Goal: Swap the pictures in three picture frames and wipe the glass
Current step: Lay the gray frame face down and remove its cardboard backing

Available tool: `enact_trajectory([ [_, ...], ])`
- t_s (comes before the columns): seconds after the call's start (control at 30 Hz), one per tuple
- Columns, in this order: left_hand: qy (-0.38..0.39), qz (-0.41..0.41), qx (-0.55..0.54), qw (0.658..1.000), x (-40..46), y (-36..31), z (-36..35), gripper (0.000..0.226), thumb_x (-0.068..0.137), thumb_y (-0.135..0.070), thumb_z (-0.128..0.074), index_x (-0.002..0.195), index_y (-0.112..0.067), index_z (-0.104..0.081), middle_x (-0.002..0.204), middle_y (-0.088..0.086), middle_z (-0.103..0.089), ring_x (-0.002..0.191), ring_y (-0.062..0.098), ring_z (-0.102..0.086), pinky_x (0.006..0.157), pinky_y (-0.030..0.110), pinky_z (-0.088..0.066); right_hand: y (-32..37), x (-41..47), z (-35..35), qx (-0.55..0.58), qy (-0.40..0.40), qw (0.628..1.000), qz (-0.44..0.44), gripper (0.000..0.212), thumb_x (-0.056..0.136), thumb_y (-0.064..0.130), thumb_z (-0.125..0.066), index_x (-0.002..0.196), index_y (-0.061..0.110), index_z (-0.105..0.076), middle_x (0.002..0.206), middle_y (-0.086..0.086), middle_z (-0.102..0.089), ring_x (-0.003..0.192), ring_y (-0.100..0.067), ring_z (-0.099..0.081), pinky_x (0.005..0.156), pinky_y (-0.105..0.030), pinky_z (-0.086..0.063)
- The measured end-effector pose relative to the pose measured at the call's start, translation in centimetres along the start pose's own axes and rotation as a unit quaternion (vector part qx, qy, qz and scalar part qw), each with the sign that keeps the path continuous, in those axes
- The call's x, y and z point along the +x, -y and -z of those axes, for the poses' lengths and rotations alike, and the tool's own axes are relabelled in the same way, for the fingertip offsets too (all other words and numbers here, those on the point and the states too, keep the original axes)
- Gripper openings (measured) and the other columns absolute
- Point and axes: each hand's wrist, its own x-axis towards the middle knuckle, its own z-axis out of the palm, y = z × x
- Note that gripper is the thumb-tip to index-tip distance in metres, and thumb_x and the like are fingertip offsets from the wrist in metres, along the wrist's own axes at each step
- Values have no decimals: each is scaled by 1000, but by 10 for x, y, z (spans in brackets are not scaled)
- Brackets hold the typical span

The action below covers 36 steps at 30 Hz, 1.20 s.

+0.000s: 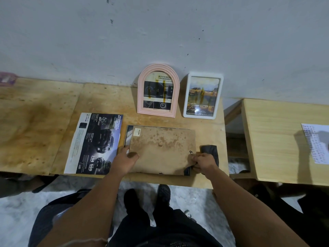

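A large dark frame lies face down near the table's front edge, its stained brown backing board [162,148] on top. My left hand [124,158] grips the board's left edge, thumb on top. My right hand [203,162] pinches the frame's near right corner. A dark cloth [211,150] lies just behind that hand. A car brochure page [96,143] lies flat to the left of the frame. A pink arched frame [158,90] and a white rectangular frame [203,96] lean against the wall, each holding a picture behind smeared glass.
The wooden table [106,100] is stained and ends close to my body. A second wooden table [276,139] stands to the right across a gap, with a printed sheet [315,143] on it. A pink object [8,80] sits at the far left.
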Motion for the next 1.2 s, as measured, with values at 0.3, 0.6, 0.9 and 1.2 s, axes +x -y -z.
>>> enact_trajectory([
  [0.3,13,4,17,1000,-5,-4,-1,75,94,-44,-65,158,-23,-34,156,7,-46,134,31,-53,104,40,-45,-26,-12,6,-14,-36,995,88,38,100,0,-56,134,14,-62,120,-6,-65,109,-26,-60,97,-50,-57],
  [0.6,29,-12,44,999,-7,-7,-2,73,97,-46,-64,157,-16,-35,162,8,-36,142,34,-44,110,44,-40,-14,-35,27,99,-77,985,121,45,103,3,-41,133,29,-63,120,2,-65,113,-29,-54,95,-57,-56],
  [0.9,19,-7,-169,985,8,1,3,28,88,-55,-64,98,-31,-74,117,19,-71,97,34,-70,97,59,-56,1,-38,23,163,-41,979,113,54,102,-4,-39,143,26,-58,127,-7,-63,108,-31,-62,89,-55,-60],
  [1.2,-120,41,-291,948,-24,9,75,27,102,-23,-61,126,-14,-70,120,8,-66,109,29,-62,102,46,-52,45,-53,-71,52,54,981,176,45,100,-6,-49,126,29,-62,115,-4,-71,103,-29,-68,89,-47,-61],
])
